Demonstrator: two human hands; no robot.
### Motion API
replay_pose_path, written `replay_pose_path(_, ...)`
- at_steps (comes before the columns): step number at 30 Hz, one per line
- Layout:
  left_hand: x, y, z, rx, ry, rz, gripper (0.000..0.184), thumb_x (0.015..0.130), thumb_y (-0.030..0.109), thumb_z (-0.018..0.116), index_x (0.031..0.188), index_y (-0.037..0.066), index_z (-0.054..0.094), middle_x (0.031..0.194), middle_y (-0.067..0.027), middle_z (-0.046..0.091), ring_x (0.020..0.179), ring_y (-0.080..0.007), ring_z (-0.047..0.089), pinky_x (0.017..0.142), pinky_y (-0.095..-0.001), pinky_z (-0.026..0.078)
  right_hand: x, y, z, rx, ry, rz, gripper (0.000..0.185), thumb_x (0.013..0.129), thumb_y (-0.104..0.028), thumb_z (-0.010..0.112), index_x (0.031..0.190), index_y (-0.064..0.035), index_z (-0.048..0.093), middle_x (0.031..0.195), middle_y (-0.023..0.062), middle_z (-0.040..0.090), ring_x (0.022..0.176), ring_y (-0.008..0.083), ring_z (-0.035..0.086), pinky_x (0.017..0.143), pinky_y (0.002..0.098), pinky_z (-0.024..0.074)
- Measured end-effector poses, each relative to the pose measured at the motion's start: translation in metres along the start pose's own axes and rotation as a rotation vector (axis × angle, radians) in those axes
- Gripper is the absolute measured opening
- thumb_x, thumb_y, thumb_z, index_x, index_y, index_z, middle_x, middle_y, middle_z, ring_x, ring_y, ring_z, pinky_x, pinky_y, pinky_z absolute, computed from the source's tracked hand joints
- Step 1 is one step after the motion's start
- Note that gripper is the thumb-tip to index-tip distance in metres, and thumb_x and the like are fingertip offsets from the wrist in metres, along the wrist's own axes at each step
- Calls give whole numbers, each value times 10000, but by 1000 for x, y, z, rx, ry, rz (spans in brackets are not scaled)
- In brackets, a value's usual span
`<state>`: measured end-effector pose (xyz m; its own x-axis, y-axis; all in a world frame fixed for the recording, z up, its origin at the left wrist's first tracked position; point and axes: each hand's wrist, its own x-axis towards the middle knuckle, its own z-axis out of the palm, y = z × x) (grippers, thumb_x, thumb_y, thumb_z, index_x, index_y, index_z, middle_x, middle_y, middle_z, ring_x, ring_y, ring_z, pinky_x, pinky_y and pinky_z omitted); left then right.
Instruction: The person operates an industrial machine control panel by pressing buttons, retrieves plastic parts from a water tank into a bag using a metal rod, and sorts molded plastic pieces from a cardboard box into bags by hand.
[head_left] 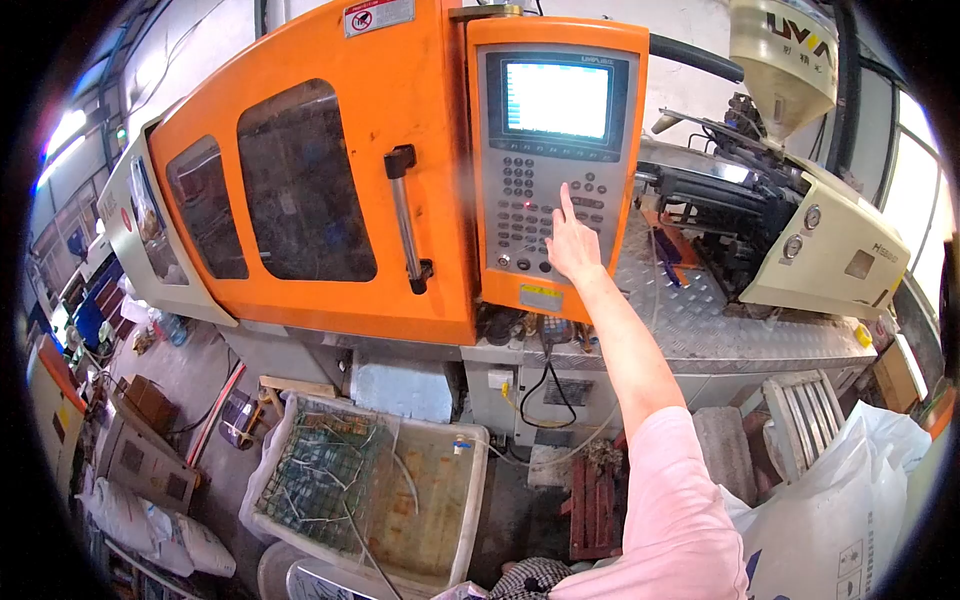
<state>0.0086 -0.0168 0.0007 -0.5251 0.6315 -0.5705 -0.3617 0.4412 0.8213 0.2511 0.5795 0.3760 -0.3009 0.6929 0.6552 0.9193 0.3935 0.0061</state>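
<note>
My right hand (573, 240) is raised at the control panel (500, 215) of an orange machine (420, 80). Its index finger is stretched out and points up at the keys, while the other fingers look curled. Whether the fingertip touches a key cannot be made out. Above the keypad a lit screen (556, 98) shows rows too bright to read. Left of the panel is a machine door with a dark window (305, 185) and a metal handle (407, 220). My left hand is out of view.
Below the machine stands a white tub (480, 500) with water and a wire grid (325, 465). A hopper (785, 75) rises at the upper right. White plastic bags (825, 510) lie at the lower right, near a slatted stool (805, 425). A cable hangs under the panel.
</note>
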Motion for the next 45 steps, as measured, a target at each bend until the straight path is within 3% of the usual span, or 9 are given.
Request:
replay_pose_path(4, 0, 3, 0, 83, 12, -18, 380, 865, 274, 478, 805, -62, 644, 674, -118, 639, 600, -188, 603, 567, -304, 467, 2, -5, 4, 0, -37, 14, 452, 729, -144, 647, 1093, 43, 453, 1445, 192, 87, 767, 301, 629, 630, 382, 526)
replay_pose_path(7, -6, 12, 1, 56, -1, -15, 394, 870, 280, 468, 808, -67, 644, 663, -115, 635, 594, -181, 598, 565, -303, 464, 3, -9, 8, -28, -29, -25, 430, 709, -71, 589, 1097, 69, 467, 1421, 235, 151, 731, 269, 632, 581, 344, 522)
replay_pose_path(13, -11, 12, -1, -9, 0, -1, 409, 876, 281, 452, 805, -73, 644, 655, -118, 630, 584, -171, 587, 558, -300, 458, 6, -21, 14, 64, -29, -42, 415, 758, -186, 642, 1056, 56, 484, 1440, 190, 123, 800, 311, 622, 648, 386, 521)
replay_pose_path(18, -18, 31, 6, 50, 52, -51, 393, 863, 253, 452, 771, -77, 646, 650, -119, 629, 574, -174, 581, 546, -299, 453, 15, -23, 32, 77, 51, -47, 315, 878, -255, 488, 949, 46, 551, 1320, 213, 373, 784, 324, 625, 650, 396, 518)
replay_pose_path(21, -12, 22, 0, 17, 52, -67, 387, 853, 245, 456, 764, -79, 648, 658, -130, 634, 575, -181, 584, 537, -299, 451, 17, -22, 34, 90, 171, -72, 327, 890, -281, 464, 882, 23, 582, 1242, 244, 450, 724, 316, 636, 608, 381, 524)
replay_pose_path(28, -6, 15, -2, -9, 56, -62, 398, 850, 261, 461, 790, -89, 641, 688, -142, 644, 590, -190, 597, 538, -304, 458, 19, -28, 22, 122, 116, -29, 319, 893, -250, 452, 899, 51, 559, 1328, 214, 362, 730, 349, 624, 633, 422, 516)
replay_pose_path(30, -3, 14, -2, 36, 54, -62, 397, 849, 261, 462, 798, -90, 641, 692, -142, 645, 592, -191, 599, 545, -307, 463, 20, -29, 23, 62, 36, -54, 267, 860, -151, 439, 1007, 59, 511, 1379, 246, 258, 725, 334, 632, 621, 404, 522)
replay_pose_path(36, -1, 16, -1, 31, 36, -46, 379, 846, 245, 466, 819, -88, 644, 703, -148, 648, 588, -189, 597, 549, -309, 463, 25, -37, 28, 62, -49, -66, 307, 846, -124, 453, 1081, 72, 434, 1413, 216, 194, 771, 342, 622, 646, 416, 516)
replay_pose_path(45, 0, 5, -10, -82, -13, -1, 346, 849, 237, 496, 768, -74, 626, 608, -101, 600, 563, -189, 587, 522, -309, 464, 36, -52, 29, 54, -60, -114, 423, 797, -201, 586, 1081, 77, 440, 1419, 216, 173, 874, 326, 606, 706, 413, 513)
